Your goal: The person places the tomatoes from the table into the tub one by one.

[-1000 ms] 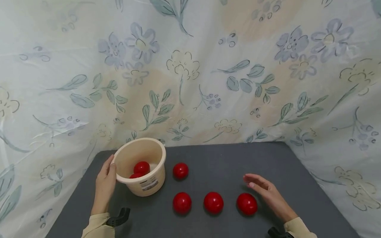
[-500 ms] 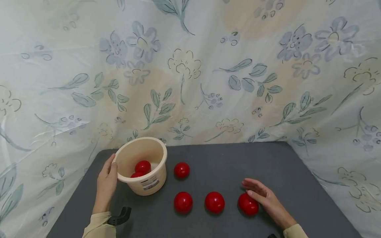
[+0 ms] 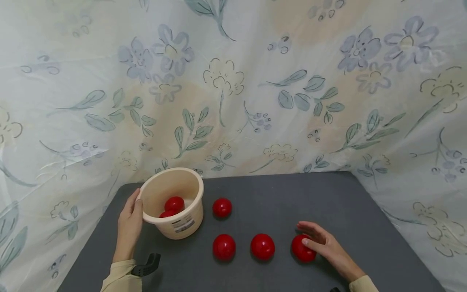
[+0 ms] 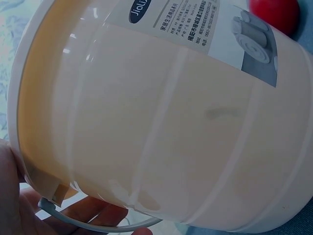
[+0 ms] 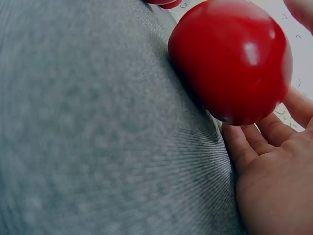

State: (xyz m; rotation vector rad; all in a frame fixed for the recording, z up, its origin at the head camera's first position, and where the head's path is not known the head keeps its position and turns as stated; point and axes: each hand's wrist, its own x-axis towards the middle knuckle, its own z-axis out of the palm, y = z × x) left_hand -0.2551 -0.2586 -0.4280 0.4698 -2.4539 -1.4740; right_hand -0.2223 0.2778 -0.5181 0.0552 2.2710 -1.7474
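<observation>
While the left hand point(image 3: 128, 227) is gripping the bucket point(image 3: 173, 228) by its rim, with two red balls point(image 3: 174, 204) showing inside, the right hand point(image 3: 327, 245) is resting loosely at the rightmost ball point(image 3: 300, 253), its grip not visibly tightened and the ball sitting on the grey surface point(image 3: 262, 202). Taking hold of that ball is looking like the step in hand, and the next move is probably calling for fully closing around it before any lifting

Pale floral sheeting point(image 3: 237, 105), lightly creased, behind dark grey tabletop point(image 3: 281, 202)
</observation>
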